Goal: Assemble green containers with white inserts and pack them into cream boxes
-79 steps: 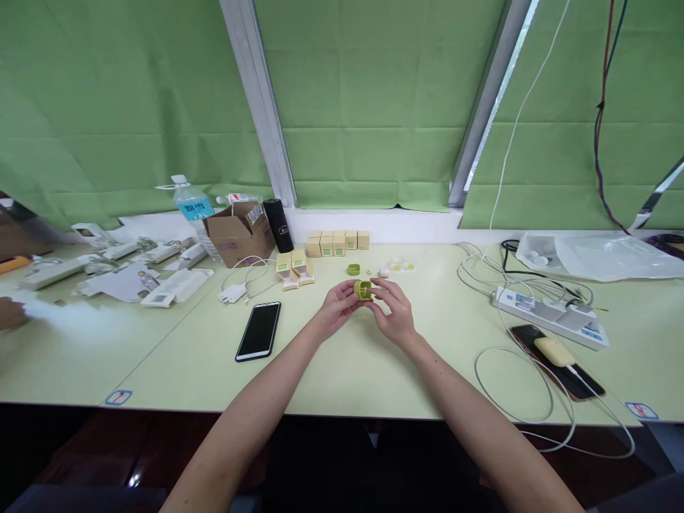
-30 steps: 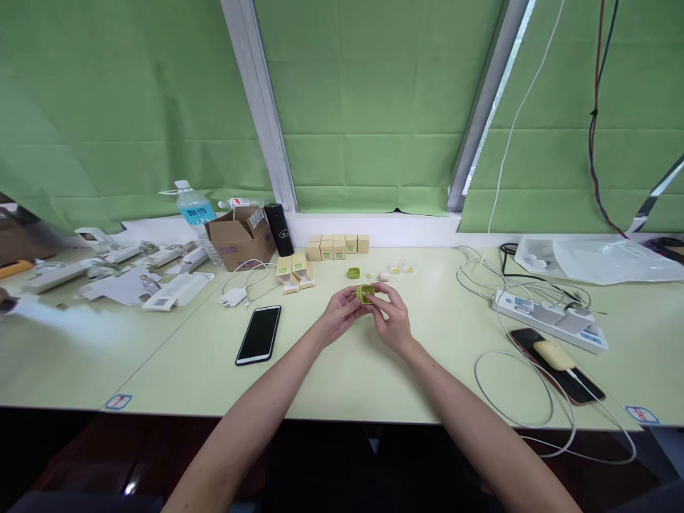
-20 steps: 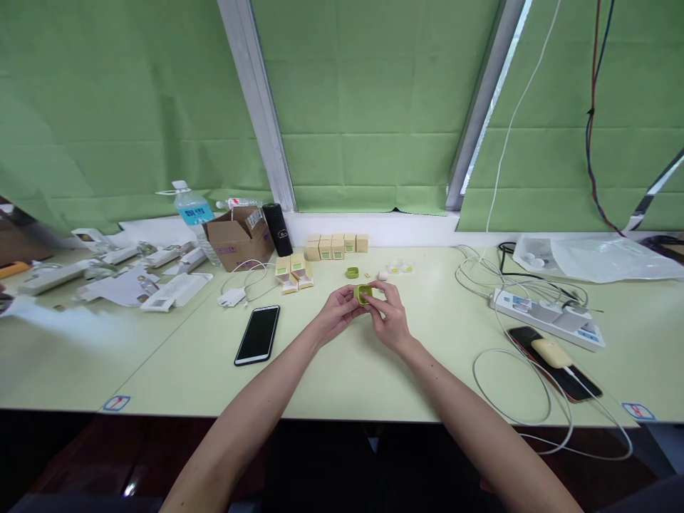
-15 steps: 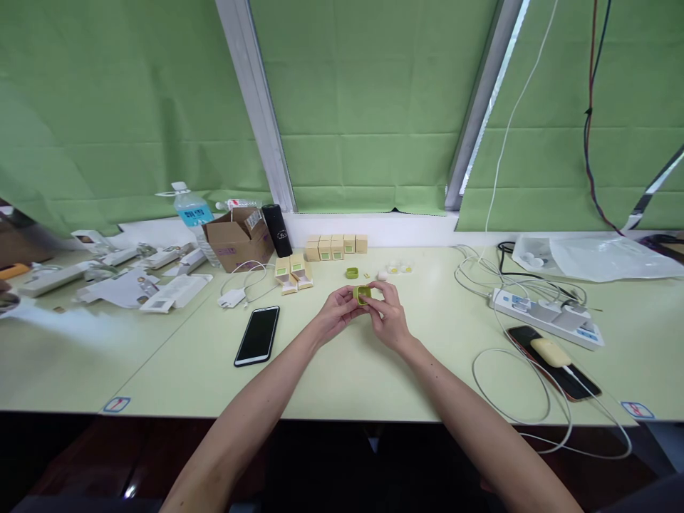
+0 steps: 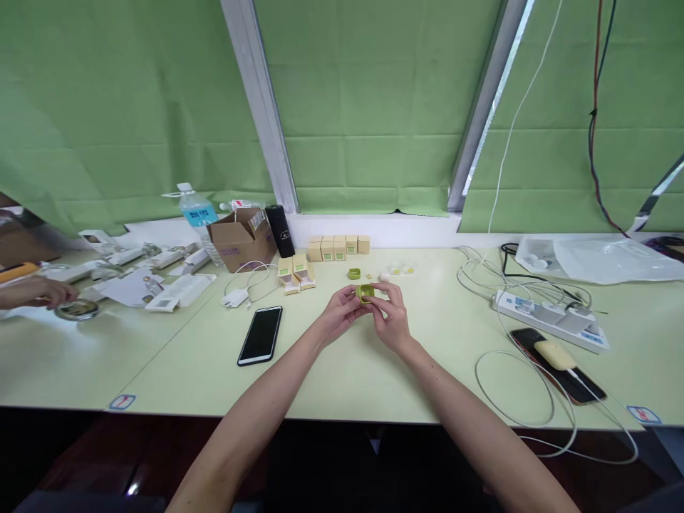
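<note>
Both my hands hold a small green square case (image 5: 366, 293), its hollow side facing me. The fingers of my left hand (image 5: 342, 311) close on its left side. My right hand (image 5: 391, 313) pinches its right side, with a thumb or fingertip at the lower rim. Just behind my hands on the table are a second small green piece (image 5: 354, 273), a tiny yellowish part (image 5: 368, 276), a small white piece (image 5: 384, 276) and a clear plastic holder (image 5: 402, 269) with yellow spots. What the case contains, if anything, is too small to make out.
Small cream boxes (image 5: 339, 249) line the wall, with two opened ones (image 5: 296, 273) nearer. A phone (image 5: 260, 335) lies left; a power strip (image 5: 550, 320) and looping cables lie right. At far left another person's hand (image 5: 50, 292) touches a round shiny dish (image 5: 77, 308).
Another person's hand has come into view at far left by the round dish. My hands keep hold of the green case, which is tilted slightly differently. The view has shifted a little.
</note>
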`<state>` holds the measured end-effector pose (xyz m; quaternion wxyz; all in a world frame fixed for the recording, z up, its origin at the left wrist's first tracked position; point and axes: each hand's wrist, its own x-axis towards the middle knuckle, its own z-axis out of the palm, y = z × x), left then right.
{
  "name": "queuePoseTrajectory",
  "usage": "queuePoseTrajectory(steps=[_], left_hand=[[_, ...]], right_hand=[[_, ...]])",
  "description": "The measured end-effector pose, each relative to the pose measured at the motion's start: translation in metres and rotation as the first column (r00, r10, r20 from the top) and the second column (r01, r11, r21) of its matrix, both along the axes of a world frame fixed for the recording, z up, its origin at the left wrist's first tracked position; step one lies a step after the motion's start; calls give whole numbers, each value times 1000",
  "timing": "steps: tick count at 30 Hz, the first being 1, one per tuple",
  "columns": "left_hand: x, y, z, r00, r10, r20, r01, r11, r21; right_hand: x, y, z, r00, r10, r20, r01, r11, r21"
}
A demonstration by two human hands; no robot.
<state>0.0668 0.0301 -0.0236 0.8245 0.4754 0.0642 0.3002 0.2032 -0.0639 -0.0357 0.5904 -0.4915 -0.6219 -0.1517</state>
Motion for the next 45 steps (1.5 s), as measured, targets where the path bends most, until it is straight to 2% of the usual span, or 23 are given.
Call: queuePoseTrajectory(steps=[7, 9, 11, 13, 14, 16, 18, 23, 26, 29, 31, 33, 38, 39, 40, 42, 43, 44, 45], left_hand=[[5, -5, 2, 995, 95, 0, -95, 995, 11], [6, -3, 0, 989, 148, 11, -148, 989, 18], [5, 2, -1, 978, 208, 15, -209, 978, 21], [4, 8, -3, 966, 259, 9, -259, 966, 20], [3, 10, -3, 961, 277, 3, -277, 961, 21], [2, 14, -5, 953, 302, -7, -301, 953, 28], [3, 16, -7, 946, 322, -15, -321, 945, 54], [9, 17, -15, 919, 392, -45, -378, 908, 178], [11, 17, -17, 910, 410, -60, -388, 894, 222], [10, 15, -16, 914, 403, -55, -379, 892, 246], [10, 14, -15, 913, 404, -50, -379, 888, 259], [10, 13, -14, 912, 406, -52, -380, 888, 259], [10, 12, -12, 929, 367, -56, -352, 918, 183], [10, 12, -12, 933, 354, -55, -342, 926, 159], [9, 12, -11, 938, 342, -52, -333, 933, 137], [8, 12, -10, 947, 320, -41, -314, 944, 105], [8, 13, -10, 950, 311, -34, -306, 947, 100], [8, 13, -10, 952, 305, -30, -301, 948, 104], [7, 14, -10, 952, 305, -30, -300, 947, 115]], right_hand=[[5, -1, 5, 997, 58, -45, -60, 997, -54], [11, -1, 6, 992, 72, -102, -80, 994, -80], [21, -1, 4, 978, 31, -205, -50, 995, -87], [33, 1, -2, 950, -104, -295, 70, 990, -124], [39, 3, -7, 932, -201, -300, 151, 972, -181], [49, 7, -17, 907, -366, -210, 283, 897, -339], [55, 12, -28, 904, -423, -65, 351, 820, -452], [62, 25, -40, 881, -446, 158, 462, 737, -493], [69, 33, -33, 858, -430, 280, 513, 700, -497], [74, 40, -20, 846, -366, 388, 532, 629, -566], [75, 43, -13, 853, -331, 404, 521, 582, -624], [73, 43, -8, 865, -317, 388, 501, 569, -652], [67, 40, -7, 876, -349, 334, 481, 573, -664], [66, 40, -8, 884, -374, 280, 460, 592, -662], [64, 39, -8, 900, -399, 174, 409, 638, -653], [58, 39, -9, 902, -381, -203, 208, 796, -568], [54, 38, -9, 854, -305, -421, 77, 875, -478], [50, 37, -8, 772, -198, -603, -50, 928, -368], [46, 36, -6, 684, -91, -724, -161, 949, -272]])
